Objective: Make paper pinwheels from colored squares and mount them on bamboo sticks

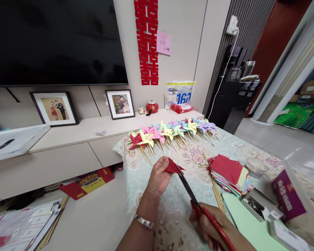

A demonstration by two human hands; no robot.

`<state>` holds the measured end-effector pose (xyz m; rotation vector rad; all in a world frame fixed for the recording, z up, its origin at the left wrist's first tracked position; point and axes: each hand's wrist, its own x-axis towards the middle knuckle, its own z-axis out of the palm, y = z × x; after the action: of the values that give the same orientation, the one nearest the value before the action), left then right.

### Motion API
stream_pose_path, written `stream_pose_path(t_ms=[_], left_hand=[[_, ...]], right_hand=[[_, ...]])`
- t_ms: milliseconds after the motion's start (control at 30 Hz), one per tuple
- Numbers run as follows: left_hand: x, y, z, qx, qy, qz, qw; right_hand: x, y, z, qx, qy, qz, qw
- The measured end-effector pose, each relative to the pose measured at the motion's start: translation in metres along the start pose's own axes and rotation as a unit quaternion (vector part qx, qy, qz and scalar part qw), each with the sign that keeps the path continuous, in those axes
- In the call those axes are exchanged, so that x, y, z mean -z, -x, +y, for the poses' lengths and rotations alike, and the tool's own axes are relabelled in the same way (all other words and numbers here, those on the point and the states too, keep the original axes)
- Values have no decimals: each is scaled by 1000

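Observation:
My left hand [160, 174] pinches a folded piece of red paper [173, 166] above the floral tablecloth. My right hand [211, 223] grips red-handled scissors [188, 190], whose blades reach up to the paper's right-hand edge. Whether the blades are parted there is too small to tell. Beyond my hands lie several paper pinwheels [167, 133] on wooden sticks, in red, yellow, pink, green, blue and purple. To the right rests a stack of coloured paper pieces [229, 171], a red one on top, beside some bare wooden sticks [218, 193].
Light green sheets [247, 219], an open box of small metal parts [259, 204], a round clear container [255, 166] and a plastic tub [300, 195] stand at the right. Behind the table runs a low cabinet [94, 134] bearing picture frames [120, 104] and a red jar [152, 106].

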<state>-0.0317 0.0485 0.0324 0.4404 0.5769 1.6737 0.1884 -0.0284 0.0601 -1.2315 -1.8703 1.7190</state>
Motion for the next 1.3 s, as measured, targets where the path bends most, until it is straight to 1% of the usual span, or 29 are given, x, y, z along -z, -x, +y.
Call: stream_pose_path(t_ms=[200,333,467,567,667,800,900,1100,1300], left_hand=[[2,0,-3,-3,-39,-25,999],[2,-1,-4,-4,-32,-23,999],[2,-1,-3,-13,-30,-4,999],[2,-1,-3,-13,-31,8,999],[2,-1,-3,-11,-31,10,999],[2,-2,-3,-14,-32,20,999],[2,-2,-3,-17,-37,20,999],[-1,0,-3,-23,-54,-10,998],[-3,2,-3,-15,-75,-24,997]], right_hand=[[4,0,14,-3,-48,14,999],[3,2,8,14,-84,12,996],[2,3,-4,29,-109,0,994],[4,3,-12,35,-100,-1,994],[9,7,-20,49,-79,11,996],[13,12,-25,57,-70,23,996],[12,12,-24,58,-68,20,996],[6,7,-16,44,-93,23,994],[7,9,-15,35,-97,24,994]])
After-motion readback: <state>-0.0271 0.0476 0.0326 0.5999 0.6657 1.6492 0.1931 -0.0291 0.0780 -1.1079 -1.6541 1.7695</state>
